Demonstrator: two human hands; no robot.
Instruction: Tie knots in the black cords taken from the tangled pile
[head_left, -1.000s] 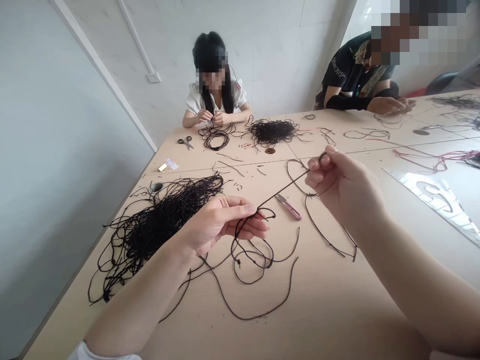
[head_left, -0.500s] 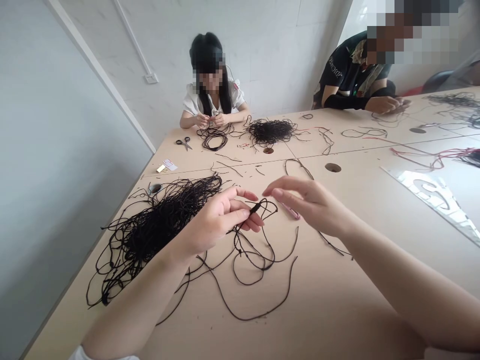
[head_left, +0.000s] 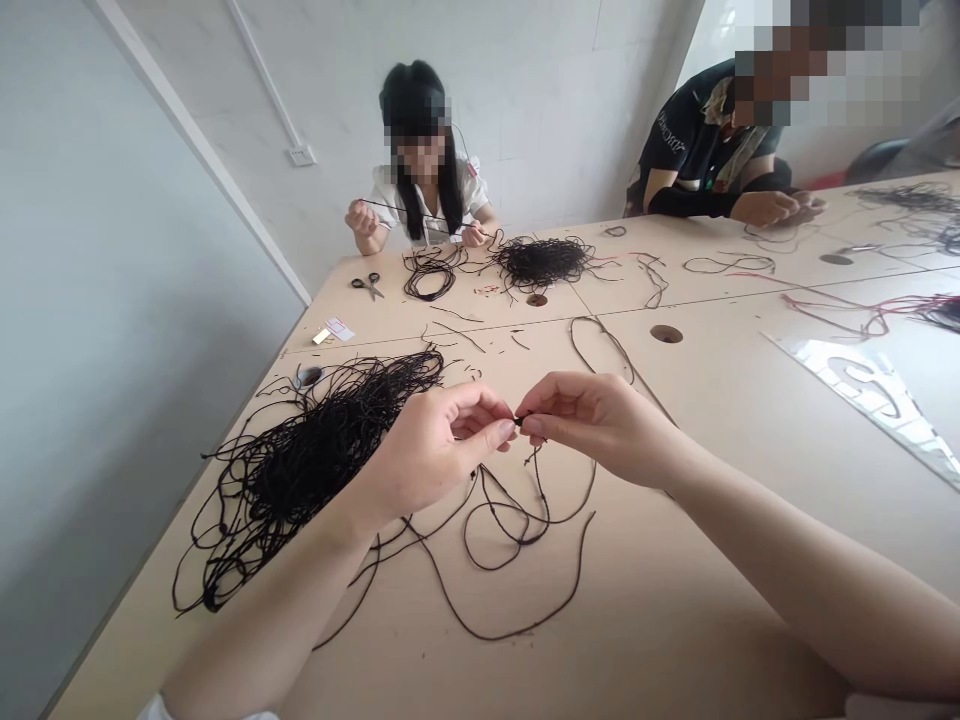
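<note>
Between my fingertips, just above the table, is a short knotted part of a black cord [head_left: 519, 421]. My left hand [head_left: 442, 440] pinches it from the left between thumb and forefinger. From the other side my right hand [head_left: 600, 420] pinches the same knot, its fingertips almost touching the left ones. Loose loops of the cord [head_left: 501, 568] hang beneath and trail over the table. A big tangled pile of black cords [head_left: 315, 450] lies to the left, partly behind my left forearm.
Across the table [head_left: 675, 630] one person [head_left: 424, 190] stretches a cord, and another person [head_left: 697, 150] works at the right. Scissors [head_left: 368, 287], a second cord pile [head_left: 544, 262] and a clear triangular plate [head_left: 870, 395] lie around. A round hole [head_left: 666, 335] pierces the tabletop.
My right hand, previously apart with fingers stretched, has closed on the knot. My left fingers have tightened into a pinch. The person opposite has pulled a cord out sideways.
</note>
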